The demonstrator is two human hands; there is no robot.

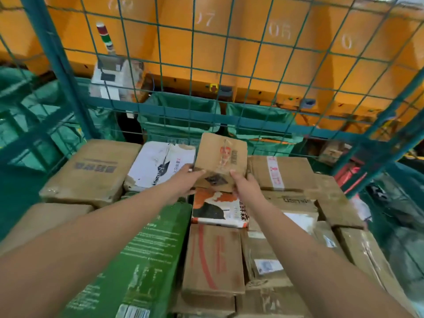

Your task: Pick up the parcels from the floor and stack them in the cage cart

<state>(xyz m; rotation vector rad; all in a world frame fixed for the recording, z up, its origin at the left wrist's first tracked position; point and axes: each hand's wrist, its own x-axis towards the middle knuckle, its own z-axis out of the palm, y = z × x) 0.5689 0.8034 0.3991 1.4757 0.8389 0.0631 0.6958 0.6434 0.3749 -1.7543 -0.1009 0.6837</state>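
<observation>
Both my hands hold a small brown cardboard parcel [221, 157] with a red print over the back of the stack inside the cage cart [160, 53]. My left hand [187, 180] grips its near left corner, thumb on top. At the near right corner my right hand [244, 185] grips the same parcel. The parcel tilts up toward the far mesh wall. Under it lie several parcels: a white box [158, 166], a brown box [91, 171], a taped brown box [282, 173], an orange-and-white box [218, 210] and a green box [142, 260].
The cart's teal wire mesh rises behind and on both sides. Beyond it stand green sacks [181, 115] under orange chutes [229, 42] and a white machine with a signal lamp [110, 76]. More brown cartons [213, 258] fill the near part of the cart.
</observation>
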